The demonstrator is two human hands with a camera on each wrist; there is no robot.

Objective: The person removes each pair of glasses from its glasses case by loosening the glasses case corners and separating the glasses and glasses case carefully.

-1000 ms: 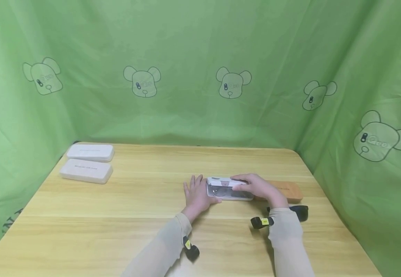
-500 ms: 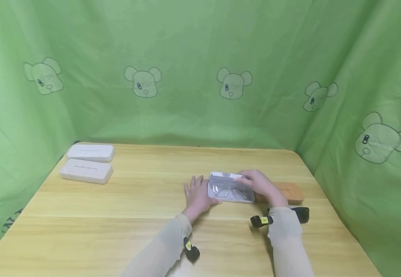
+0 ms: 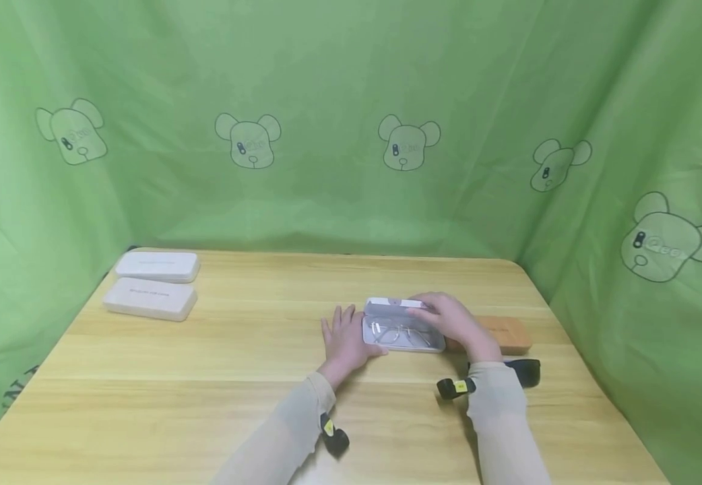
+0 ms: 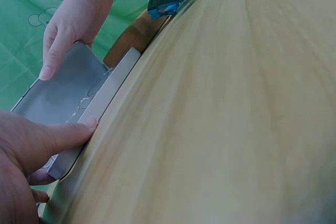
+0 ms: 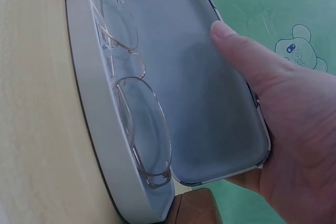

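An opened glasses case [image 3: 368, 343] with a grey lining sits on the table, its lid tilted up and back. Inside lie thin metal-rimmed eyeglasses [image 5: 143, 77]. At the case's left end my left hand [image 3: 346, 342] steadies the base, thumb [image 4: 73, 134] pressed on the front wall and fingers round the end. My right hand [image 3: 455, 322] pinches the raised lid [image 5: 194, 87] at its right side, thumb on the inner lining and the other fingers behind, mostly hidden.
Right of the case is an orange-brown glasses case [image 3: 508, 335]. Dark sunglasses [image 3: 528, 372] lie before it, partly behind the right sleeve. Two pale cases [image 3: 157, 267] lie at the table's far left. A green curtain [image 3: 327, 202] surrounds the table [image 3: 205, 417].
My right hand has swung the case's lid up and back, and the eyeglasses inside now show plainly. My left hand has stayed at the left end.
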